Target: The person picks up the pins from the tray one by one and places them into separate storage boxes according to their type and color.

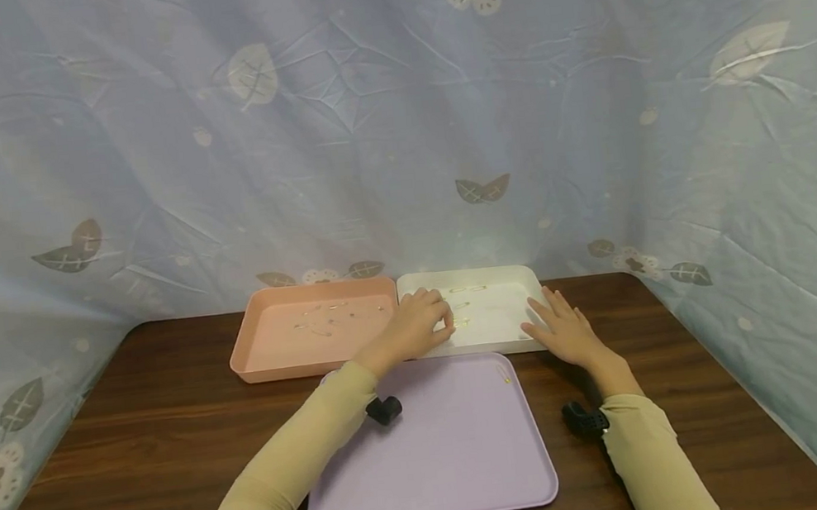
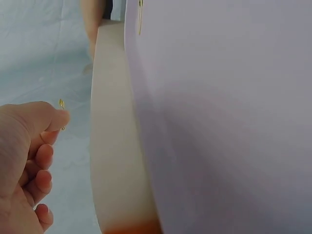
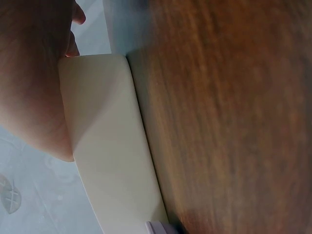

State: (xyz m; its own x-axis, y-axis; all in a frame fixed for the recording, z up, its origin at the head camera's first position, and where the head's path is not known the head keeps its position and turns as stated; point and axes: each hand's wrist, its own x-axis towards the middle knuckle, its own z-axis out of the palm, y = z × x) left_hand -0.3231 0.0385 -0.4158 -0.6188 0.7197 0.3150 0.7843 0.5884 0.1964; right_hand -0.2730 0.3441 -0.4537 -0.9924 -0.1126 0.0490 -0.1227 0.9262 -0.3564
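My left hand (image 1: 414, 325) is over the left side of the white tray (image 1: 507, 307). In the left wrist view its thumb and forefinger pinch a small gold safety pin (image 2: 61, 104), and the other fingers curl loosely. Several gold safety pins (image 1: 478, 288) lie in the white tray. At that tray's right front corner is my right hand (image 1: 570, 334), fingers spread and holding nothing. Another gold safety pin (image 2: 140, 17) lies near the far right corner of the lavender tray (image 1: 429, 452).
A pink tray (image 1: 280, 352) with several silver-looking pins (image 1: 323, 332) stands left of the white one, side by side. The lavender tray lies in front of both on the dark wooden table (image 1: 130, 450). A patterned cloth (image 1: 335, 130) hangs behind and at both sides.
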